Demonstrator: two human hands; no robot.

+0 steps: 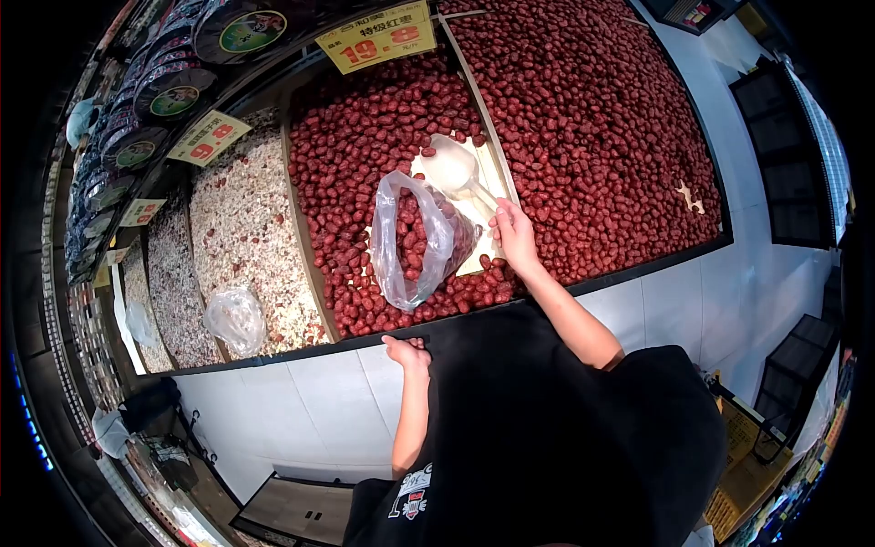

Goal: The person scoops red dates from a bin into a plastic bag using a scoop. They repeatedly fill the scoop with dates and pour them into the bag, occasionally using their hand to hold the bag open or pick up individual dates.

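Note:
My right hand (515, 237) is closed round the handle of a white scoop (449, 166). The scoop's bowl lies over a bare pale patch of the bin floor (493, 175), with a red date (427, 152) at its left rim. Left of my right hand, an open clear plastic bag (386, 239) with red dates (410, 239) inside rests on the dates (365, 137) in the bin. My left hand (408, 354) is closed in a loose fist just below the bin's front edge, and no object shows in it.
A divider (476, 91) separates this bin from a larger date bin (592, 137) on the right. To the left are bins of pale mixed grains (246, 201), with a crumpled plastic bag (235, 319) on top. Yellow price signs (378, 36) and round packages (246, 32) line the back.

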